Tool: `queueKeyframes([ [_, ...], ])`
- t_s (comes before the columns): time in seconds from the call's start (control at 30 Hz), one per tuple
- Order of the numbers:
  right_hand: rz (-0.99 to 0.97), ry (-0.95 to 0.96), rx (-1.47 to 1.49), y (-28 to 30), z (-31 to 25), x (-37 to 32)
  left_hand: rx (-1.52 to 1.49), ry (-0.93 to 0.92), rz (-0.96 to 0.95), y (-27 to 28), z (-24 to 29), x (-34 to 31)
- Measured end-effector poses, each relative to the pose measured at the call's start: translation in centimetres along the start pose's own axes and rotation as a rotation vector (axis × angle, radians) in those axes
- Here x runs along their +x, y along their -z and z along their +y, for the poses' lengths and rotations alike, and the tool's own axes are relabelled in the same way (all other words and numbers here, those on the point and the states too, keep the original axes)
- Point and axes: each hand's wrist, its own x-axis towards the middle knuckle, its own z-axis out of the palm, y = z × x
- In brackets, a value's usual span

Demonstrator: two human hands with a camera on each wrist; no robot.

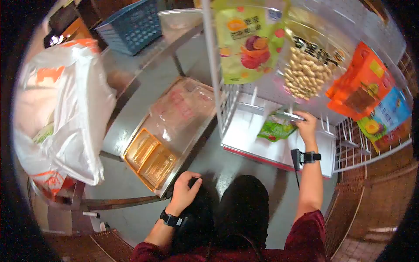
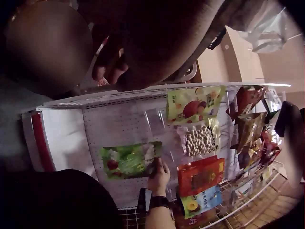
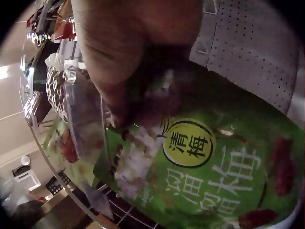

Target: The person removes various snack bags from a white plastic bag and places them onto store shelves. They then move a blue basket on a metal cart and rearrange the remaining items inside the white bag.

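Observation:
My right hand (image 1: 307,127) pinches the top edge of a green snack bag (image 1: 276,128), right by a display hook with a clear tag holder. In the right wrist view the bag (image 3: 228,171) fills much of the frame, its front printed with a yellow circle and white characters; the thumb lies over its upper part. The left wrist view shows the same bag against the perforated back panel (image 2: 97,124) of the rack. Over my left knee, my left hand (image 1: 183,195) hangs with loosely curled fingers and holds nothing.
Above the bag hang a yellow-green fruit bag (image 1: 248,48), a clear bag of peanuts (image 1: 305,72) and an orange bag (image 1: 362,83). A white shelf (image 1: 244,131) with a red front edge lies below. Leftward are an orange tray (image 1: 150,161), a white plastic bag (image 1: 78,113) and a blue basket (image 1: 131,28).

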Motion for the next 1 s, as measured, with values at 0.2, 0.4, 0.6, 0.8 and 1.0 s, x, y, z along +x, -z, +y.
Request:
queueKeyframes([
  [0.2,0.007,0.184,-0.149,0.9,1.0,0.7,0.004,0.016,-0.014,-0.5,-1.3,-0.6],
  [0.4,0.032,0.261,-0.22,0.4,1.3,0.1,0.013,0.02,-0.038,-0.3,-1.0,-0.7],
  [0.6,-0.052,0.339,-0.187,0.6,0.7,-0.2,0.048,0.015,-0.051,-0.3,-0.9,-0.7],
  [0.8,-0.13,0.276,-0.3,1.2,1.4,0.7,0.043,0.006,-0.035,-0.8,-1.5,-1.0],
  [1.0,-0.095,0.286,-0.126,1.5,0.0,0.9,0.081,0.028,-0.045,-1.3,-1.1,-1.2],
])
